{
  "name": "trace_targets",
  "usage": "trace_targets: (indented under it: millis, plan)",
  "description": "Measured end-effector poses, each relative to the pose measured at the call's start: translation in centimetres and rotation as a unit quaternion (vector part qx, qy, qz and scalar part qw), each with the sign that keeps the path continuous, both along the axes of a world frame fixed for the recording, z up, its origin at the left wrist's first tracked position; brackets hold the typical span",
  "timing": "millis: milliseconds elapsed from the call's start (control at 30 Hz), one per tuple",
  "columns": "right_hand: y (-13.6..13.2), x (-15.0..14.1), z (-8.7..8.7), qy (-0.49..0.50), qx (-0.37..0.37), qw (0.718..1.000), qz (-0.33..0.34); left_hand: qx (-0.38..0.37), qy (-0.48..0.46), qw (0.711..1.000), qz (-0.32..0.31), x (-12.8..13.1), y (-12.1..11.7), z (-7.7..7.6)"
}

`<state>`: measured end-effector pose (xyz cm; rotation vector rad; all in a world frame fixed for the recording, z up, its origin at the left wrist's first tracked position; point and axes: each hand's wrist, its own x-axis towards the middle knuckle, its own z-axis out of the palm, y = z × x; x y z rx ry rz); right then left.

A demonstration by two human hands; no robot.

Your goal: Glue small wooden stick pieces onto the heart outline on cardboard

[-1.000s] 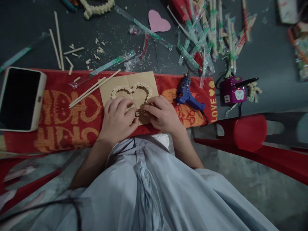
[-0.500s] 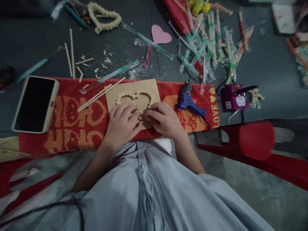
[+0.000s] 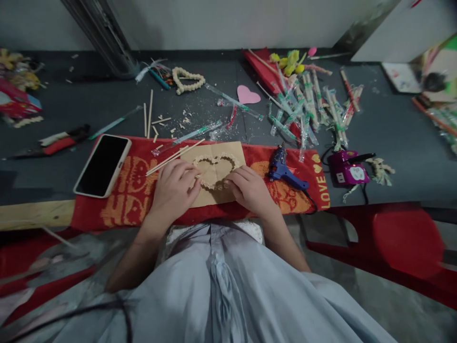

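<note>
A heart-shaped outline built from small pale wooden bits [image 3: 225, 156] sits over a creased sheet of brown paper [image 3: 228, 146]. My left hand [image 3: 176, 186] has its fingers closed at the heart's left side. On the opposite side, the bent fingers of my right hand [image 3: 250, 188] pinch the right edge. The fingertips hide parts of both sides. Thin wooden sticks [image 3: 174, 156] lie across the paper's left corner, just beyond my left hand. To the right of my right hand, a blue glue gun [image 3: 282, 169] rests on the red towel [image 3: 134, 207].
A phone [image 3: 103, 166] lies at the left, with pliers [image 3: 59, 143] beyond it. Farther back are another wooden heart [image 3: 189, 80], a pink heart cutout [image 3: 248, 95] and wrapped chopsticks [image 3: 309, 102]. A purple box [image 3: 349, 169] stands at right; red chairs [image 3: 407, 238] flank me.
The view has tipped up, showing more of the table's far side and the wall. My hands have moved apart from the heart's lower middle to its two sides, uncovering its lower part.
</note>
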<state>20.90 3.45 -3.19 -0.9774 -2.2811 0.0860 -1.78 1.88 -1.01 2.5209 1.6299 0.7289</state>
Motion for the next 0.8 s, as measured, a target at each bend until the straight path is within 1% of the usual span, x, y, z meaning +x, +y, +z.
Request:
trace_targets:
  millis: [100,200,333,467,633,733,800]
  plan:
    - [-0.1,-0.5,0.1,-0.010,-0.008,1.000,0.004,-0.027,0.027,0.999,0.024,-1.3,0.5,0.6]
    - [-0.1,-0.9,0.2,-0.016,0.001,1.000,0.004,-0.054,0.060,0.996,0.039,-2.4,1.7,1.5]
    - [-0.3,-1.3,0.5,-0.010,0.019,1.000,0.007,-0.106,0.128,0.985,0.055,-3.4,4.4,2.9]
    - [-0.2,-1.7,0.7,-0.013,0.021,1.000,0.012,-0.173,0.201,0.962,0.063,-4.0,7.1,4.0]
    - [0.9,-1.9,1.1,-0.067,0.004,0.998,0.018,-0.196,0.235,0.947,0.102,-4.6,9.8,4.3]
    - [2.1,-1.9,1.9,-0.116,-0.036,0.992,0.010,-0.201,0.233,0.943,0.125,-5.3,10.9,4.2]
    - [2.9,-1.9,2.7,-0.156,-0.072,0.985,-0.006,-0.197,0.218,0.947,0.130,-5.8,11.4,4.0]
